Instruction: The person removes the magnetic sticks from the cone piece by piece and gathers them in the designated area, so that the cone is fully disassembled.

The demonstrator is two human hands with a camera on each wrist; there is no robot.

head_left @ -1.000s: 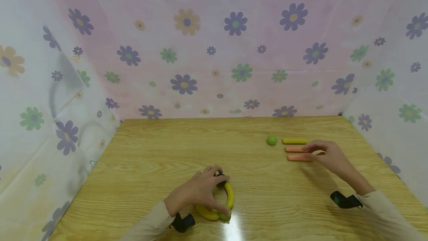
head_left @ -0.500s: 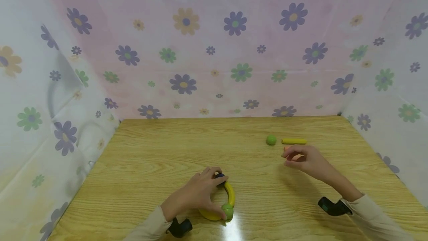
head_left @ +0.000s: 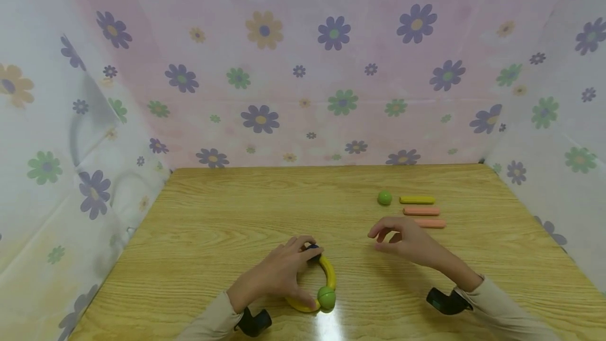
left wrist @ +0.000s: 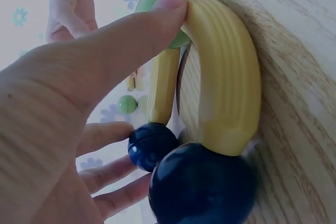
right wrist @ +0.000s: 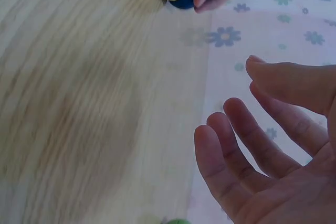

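- Lower centre of the frame, the left hand arches over the curved assembly, fingers bent, thumb and fingertips spread wide across it; the step looks like steadying, best done with light pressure so the joints stay together.
- Under that palm, a near navy ball shows only in the left wrist view, at the end of the lower curved rod; watch that the palm does not nudge it.
- Just right, fingertips touch the far navy ball, from which the right curved rod bends down to the joined green ball. The thumb lies at this ball's left side; how firmly it presses, I cannot tell.
- Right of centre, higher, sits a loose green ball, likely to roll if brushed.
- Below it, the right hand holds nothing, fingers relaxed, a moderate gap to the thumb; approaching low and slowly should suit.
- Behind it lie a straight yellow rod and two pink rods.
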